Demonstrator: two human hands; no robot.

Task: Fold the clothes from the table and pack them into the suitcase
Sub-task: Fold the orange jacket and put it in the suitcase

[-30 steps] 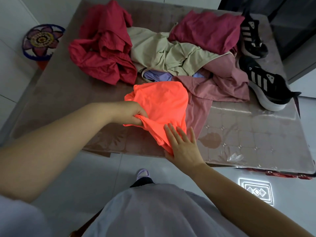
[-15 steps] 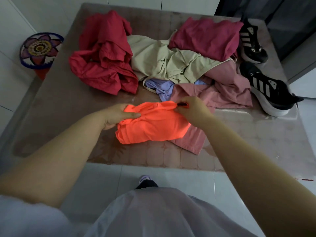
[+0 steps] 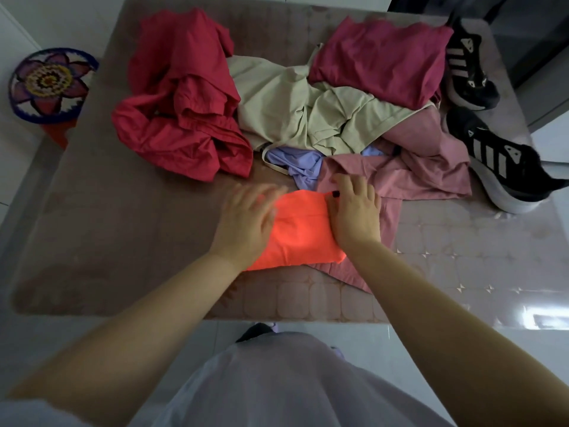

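Note:
A bright orange garment (image 3: 300, 232) lies folded into a small bundle near the front of the table (image 3: 107, 241). My left hand (image 3: 246, 223) is spread flat over its left side, blurred by motion. Flat on its right side presses my right hand (image 3: 354, 211), fingers straight. Behind them lies a heap of loose clothes: a red piece (image 3: 181, 103), a beige piece (image 3: 295, 109), a magenta piece (image 3: 378, 57), a dusty pink piece (image 3: 415, 171) and a lilac piece (image 3: 295, 163). No suitcase is in view.
Two black sneakers with white stripes (image 3: 492, 155) stand at the table's right edge. A round flowered stool (image 3: 49, 84) sits on the floor to the left. The table's left part and front right corner show bare surface.
Both hands pinched the orange garment's top edge and folded it over; now they have let go and lie flat on the smaller bundle, the left one sweeping across it.

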